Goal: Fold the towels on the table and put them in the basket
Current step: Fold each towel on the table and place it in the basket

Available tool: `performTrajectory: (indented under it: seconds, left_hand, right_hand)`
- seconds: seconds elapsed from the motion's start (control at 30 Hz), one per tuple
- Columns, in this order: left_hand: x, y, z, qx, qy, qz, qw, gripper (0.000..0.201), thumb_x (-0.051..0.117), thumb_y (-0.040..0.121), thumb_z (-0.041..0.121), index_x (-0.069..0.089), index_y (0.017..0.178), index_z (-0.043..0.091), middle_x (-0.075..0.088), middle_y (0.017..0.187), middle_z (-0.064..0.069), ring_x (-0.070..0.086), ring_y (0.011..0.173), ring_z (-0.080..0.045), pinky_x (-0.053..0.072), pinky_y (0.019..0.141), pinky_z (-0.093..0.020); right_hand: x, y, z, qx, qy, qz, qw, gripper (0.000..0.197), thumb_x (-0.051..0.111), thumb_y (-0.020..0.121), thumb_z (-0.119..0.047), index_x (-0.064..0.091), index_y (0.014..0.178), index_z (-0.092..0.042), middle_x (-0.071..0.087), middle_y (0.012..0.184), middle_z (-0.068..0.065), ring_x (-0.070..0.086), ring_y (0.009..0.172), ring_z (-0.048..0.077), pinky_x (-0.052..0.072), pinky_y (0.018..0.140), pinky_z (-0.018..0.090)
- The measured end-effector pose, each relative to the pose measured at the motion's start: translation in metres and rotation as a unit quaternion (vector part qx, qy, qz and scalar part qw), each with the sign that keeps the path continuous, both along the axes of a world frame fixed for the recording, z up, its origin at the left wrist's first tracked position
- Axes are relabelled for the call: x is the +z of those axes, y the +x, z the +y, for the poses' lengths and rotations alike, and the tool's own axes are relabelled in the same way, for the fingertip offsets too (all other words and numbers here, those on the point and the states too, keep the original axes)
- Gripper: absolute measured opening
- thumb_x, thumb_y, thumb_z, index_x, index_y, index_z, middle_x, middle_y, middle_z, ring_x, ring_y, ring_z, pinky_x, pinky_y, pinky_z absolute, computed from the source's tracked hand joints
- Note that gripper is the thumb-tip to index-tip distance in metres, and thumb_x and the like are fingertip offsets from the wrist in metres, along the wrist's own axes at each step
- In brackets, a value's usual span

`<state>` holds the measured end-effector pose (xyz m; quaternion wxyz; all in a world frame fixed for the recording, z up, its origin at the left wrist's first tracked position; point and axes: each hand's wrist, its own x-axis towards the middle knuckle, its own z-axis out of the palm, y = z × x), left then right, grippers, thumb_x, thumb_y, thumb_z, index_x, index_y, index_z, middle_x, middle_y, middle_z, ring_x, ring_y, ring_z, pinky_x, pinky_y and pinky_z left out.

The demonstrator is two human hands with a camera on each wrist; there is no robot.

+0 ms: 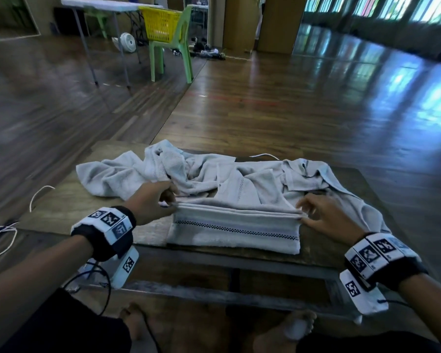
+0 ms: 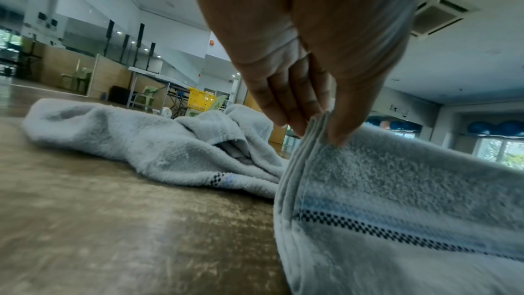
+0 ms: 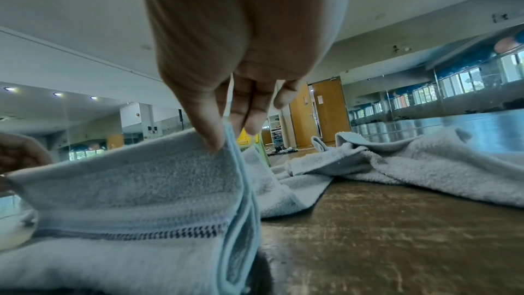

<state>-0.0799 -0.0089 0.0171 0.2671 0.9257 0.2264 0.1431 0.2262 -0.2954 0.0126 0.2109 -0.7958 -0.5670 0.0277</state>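
Head view: high, looking forward and down over the surface [image 1: 61, 212]; both wrist views: low, very near, facing along the fingers across it, sharing the towel [image 2: 411, 199] edge.

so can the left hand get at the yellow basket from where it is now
Probably not. The left hand pinches the towel at the table, while the yellow basket sits on a green chair far across the floor.
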Motion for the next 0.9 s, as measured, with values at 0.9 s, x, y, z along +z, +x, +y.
performTrajectory:
  seconds: [0.9]
  left_hand:
    - [-0.011,-0.006,-0.013,0.024,0.217,0.033,0.975,0.009,0.068,0.074,0.017,0.062,0.082,0.019,0.064,0.094,-0.001,0.06,0.089,-0.025,0.041,0.08,-0.035]
  right_hand:
    - [-0.014,-0.039,0.0,-0.105,-0.005,-0.269,0.957,0.035,0.085,0.041,-0.015,0.06,0.064,-0.026,0.06,0.067,-0.005,0.062,0.067,0.022,0.021,0.064,0.033]
